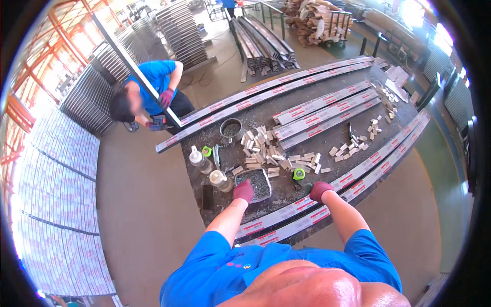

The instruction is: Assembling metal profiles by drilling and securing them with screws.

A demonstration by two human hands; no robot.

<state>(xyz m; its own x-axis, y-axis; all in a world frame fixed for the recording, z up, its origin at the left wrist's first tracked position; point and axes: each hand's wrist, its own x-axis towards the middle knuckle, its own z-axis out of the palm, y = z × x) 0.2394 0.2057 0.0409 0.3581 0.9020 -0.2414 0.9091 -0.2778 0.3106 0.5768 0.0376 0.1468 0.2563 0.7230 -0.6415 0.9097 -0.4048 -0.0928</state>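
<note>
Head view, spill risk: your left hand (244, 191) is at the near-left rim of the tray (270, 192); snagging it could tip out the dark bits (255, 179).
Knock risk: white-capped bottle (220, 180) just left; a sideways sweep might topple it.
Tray spot: on the bench (322, 143), behind the front rails (271, 219).
Left glove: wrist forward, fingers down; opening and hold hidden, can't tell.
Right glove: your right hand (321, 191) looks curled by the rails; can't tell what's held.
</note>
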